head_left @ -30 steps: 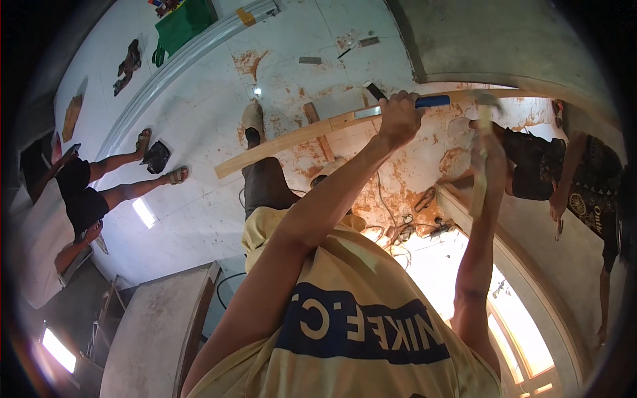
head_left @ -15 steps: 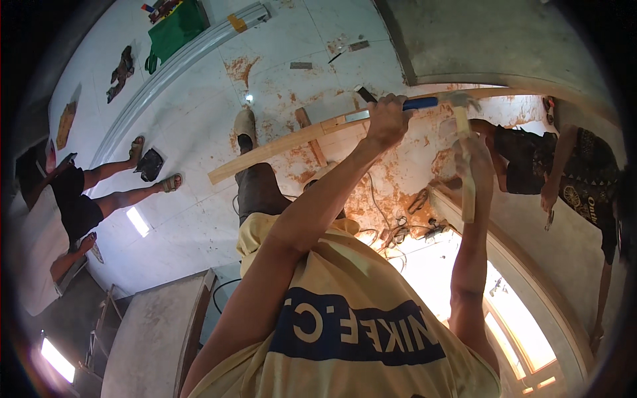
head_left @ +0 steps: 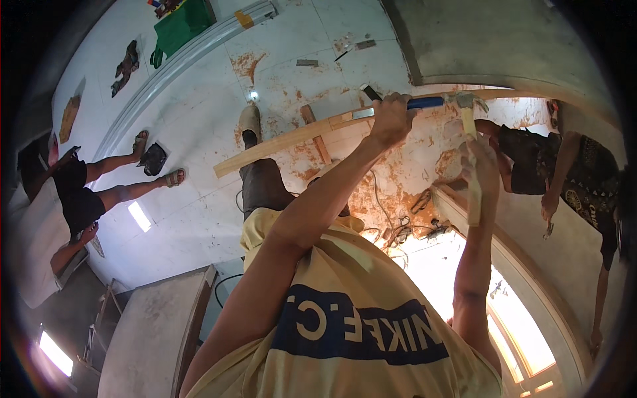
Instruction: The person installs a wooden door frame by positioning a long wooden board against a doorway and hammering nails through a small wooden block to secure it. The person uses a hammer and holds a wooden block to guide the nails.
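Hammer (head_left: pixel 446 101) partly hidden: blue handle buried in left hand (head_left: pixel 391 119), fist closed round it, arm stretched up, head by arched frame's (head_left: pixel 531 278) top edge. Right hand (head_left: pixel 483 166) raised, fingers wrapped on wood strip (head_left: pixel 472 179) w/ lower end cut off by palm. Long batten (head_left: pixel 285 142) behind left fist.

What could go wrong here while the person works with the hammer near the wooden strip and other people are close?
1. The hammer head sits just above the right hand on the small wooden piece; a missed blow could hit those fingers.
2. The long wooden strip lies loosely across the work; it may shift.
3. A second person stands close on the right and a seated person on the left; a slipping tool held by the left hand might reach them.
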